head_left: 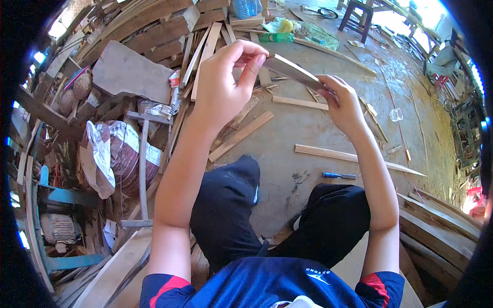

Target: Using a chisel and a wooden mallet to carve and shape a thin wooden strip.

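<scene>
A short flat strip of wood (292, 70) is held up in front of me, tilted so its right end sits lower. My left hand (228, 74) pinches the upper left end between thumb and fingers. At the other end, my right hand (341, 100) grips the strip with the thumb beneath and the fingers over it. Below the right forearm, a blue-handled tool (338, 175), chisel-like, lies on the concrete floor. Loose wooden strips lie under my hands, among them one by my left knee (241, 136) and a long one (354, 158) pointing right.
Stacked timber (169, 28), a stone-like slab (131, 72) and a torn sack (128, 154) crowd the left. Planks (436, 231) lie at the lower right. A dark stool (357, 20), plastic bottles (318, 35) and a clear cup (396, 114) stand or lie farther off.
</scene>
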Demonstrator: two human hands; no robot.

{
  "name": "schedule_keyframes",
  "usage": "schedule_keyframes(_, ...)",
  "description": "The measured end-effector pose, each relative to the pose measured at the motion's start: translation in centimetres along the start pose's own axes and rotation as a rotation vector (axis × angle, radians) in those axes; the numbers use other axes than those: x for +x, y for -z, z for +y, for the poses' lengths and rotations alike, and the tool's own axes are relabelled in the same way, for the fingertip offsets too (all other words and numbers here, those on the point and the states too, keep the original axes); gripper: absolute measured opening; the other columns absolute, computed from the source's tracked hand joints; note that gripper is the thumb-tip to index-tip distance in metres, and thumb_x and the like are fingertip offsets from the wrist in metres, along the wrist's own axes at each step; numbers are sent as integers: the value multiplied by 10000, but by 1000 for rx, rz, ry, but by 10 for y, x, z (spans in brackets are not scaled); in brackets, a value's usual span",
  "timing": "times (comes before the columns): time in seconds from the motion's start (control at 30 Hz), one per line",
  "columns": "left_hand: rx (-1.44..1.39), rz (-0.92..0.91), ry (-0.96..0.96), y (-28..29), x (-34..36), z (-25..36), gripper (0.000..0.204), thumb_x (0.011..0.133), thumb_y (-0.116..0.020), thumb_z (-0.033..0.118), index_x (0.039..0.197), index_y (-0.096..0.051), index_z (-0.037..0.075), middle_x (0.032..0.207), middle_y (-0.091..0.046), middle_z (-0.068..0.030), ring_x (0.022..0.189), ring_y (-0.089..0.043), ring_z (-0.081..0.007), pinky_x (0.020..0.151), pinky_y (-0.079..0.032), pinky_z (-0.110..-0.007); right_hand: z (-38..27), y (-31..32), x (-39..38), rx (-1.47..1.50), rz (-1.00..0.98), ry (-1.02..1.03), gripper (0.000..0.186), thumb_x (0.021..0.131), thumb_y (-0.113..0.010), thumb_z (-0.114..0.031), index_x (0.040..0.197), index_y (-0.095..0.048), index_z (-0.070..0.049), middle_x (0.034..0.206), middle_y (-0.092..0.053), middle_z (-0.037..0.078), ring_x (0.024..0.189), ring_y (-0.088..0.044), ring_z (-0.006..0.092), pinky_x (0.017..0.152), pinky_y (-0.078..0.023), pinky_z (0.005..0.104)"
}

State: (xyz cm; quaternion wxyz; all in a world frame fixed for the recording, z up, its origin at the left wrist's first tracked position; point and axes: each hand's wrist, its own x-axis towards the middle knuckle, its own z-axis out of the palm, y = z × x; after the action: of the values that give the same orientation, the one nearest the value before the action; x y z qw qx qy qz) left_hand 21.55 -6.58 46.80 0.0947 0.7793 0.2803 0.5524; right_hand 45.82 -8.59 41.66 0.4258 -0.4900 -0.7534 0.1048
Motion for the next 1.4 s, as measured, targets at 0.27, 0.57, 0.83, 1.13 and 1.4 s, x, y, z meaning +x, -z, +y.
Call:
schedule_keyframes(0.27,319,-127,-123,13,0,15,66,846,-596,90,898,-594,50,813,-643,-97,724,-642,-234,634,-475,-283,-2,5,-1,3,-18,-4,282,801,-542,52,1062,-589,-43,979,-607,173,879,-587,335,778,-460,353)
schedule_keyframes(0.57,377,-236,-141,14,-3,11,84,825,-606,106,890,-588,56,755,-610,-119,653,-600,-268,575,-451,-327,-2,17,0,-147,-20,63,306,784,-518,68,1051,-605,-53,948,-607,164,869,-584,336,782,-459,366)
schedule_keyframes(0.83,490,-144,-279,7,-1,1,90,788,-605,93,851,-544,73,757,-620,-94,723,-601,-292,666,-472,-386,-1,19,0,-174,1,96,327,774,-501,72,1050,-609,-65,939,-605,153,873,-576,339,783,-452,377)
schedule_keyframes(1.13,638,-58,-385,-2,-1,-11,126,760,-615,66,825,-507,78,749,-593,-86,750,-604,-268,720,-486,-366,1,12,-2,-180,-79,131,293,816,-513,24,1091,-567,-62,935,-596,174,857,-572,357,754,-454,391)
schedule_keyframes(1.4,-79,78,317,-5,-12,-30,140,895,-556,139,934,-592,9,865,-633,-56,768,-620,-108,737,-487,-249,12,-8,-8,203,-144,-195,320,842,-564,-43,1156,-506,-21,986,-618,148,856,-597,203,758,-466,323)
